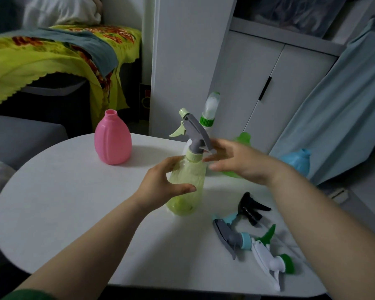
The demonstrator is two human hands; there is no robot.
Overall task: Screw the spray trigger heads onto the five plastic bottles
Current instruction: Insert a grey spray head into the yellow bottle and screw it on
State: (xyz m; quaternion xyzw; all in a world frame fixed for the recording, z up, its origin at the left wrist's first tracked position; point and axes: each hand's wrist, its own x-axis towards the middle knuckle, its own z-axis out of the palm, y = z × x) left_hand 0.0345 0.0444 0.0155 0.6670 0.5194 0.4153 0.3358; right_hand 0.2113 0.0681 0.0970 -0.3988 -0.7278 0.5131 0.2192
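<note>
Near right edge of tabletop: white trigger head, grey-blue trigger head, black trigger head, loose and bunched together. Bare room front-left. Mid: left hand wrapped round yellow-green bottle, grey sprayer on its neck; right hand fingers spread beside collar, contact blurred. Behind: pink bottle left, green bottle and blue bottle crowding right edge.

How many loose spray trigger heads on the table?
3, near the right forearm: black plastic trigger head, grey head with blue collar, white head with green collar. Others possibly hidden.
</note>
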